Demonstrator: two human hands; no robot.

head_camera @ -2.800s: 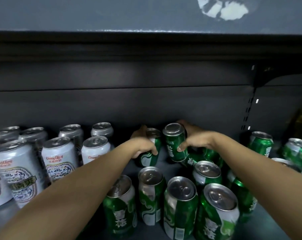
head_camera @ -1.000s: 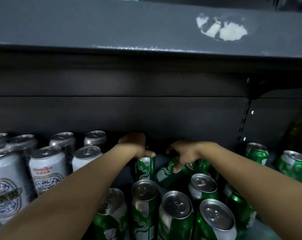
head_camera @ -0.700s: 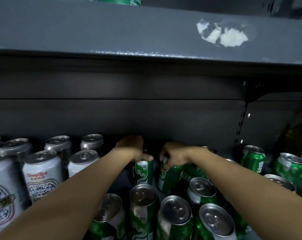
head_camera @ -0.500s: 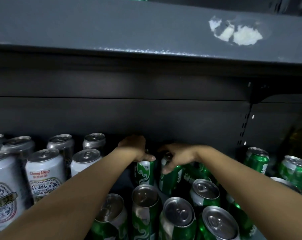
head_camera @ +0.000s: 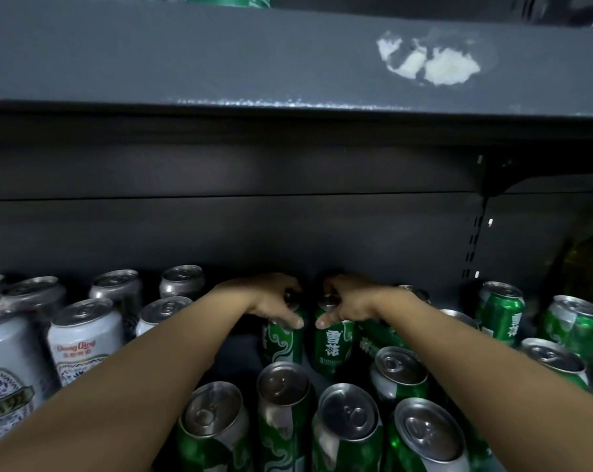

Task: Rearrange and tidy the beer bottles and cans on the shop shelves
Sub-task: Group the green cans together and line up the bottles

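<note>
Green can tops (head_camera: 290, 298) hide under both hands' curled fingers (head_camera: 293, 322).

We read "Chong Qing" in red on a white can (head_camera: 84, 342), and "雪花" on a green can (head_camera: 332, 345).

A shop's drinks aisle; a dark metal shelf (head_camera: 288, 63) with a slotted upright (head_camera: 474, 247) carries stock; below it, green beer cans (head_camera: 349, 424) stand massed, white cans (head_camera: 84, 338) grouped left of them.
</note>
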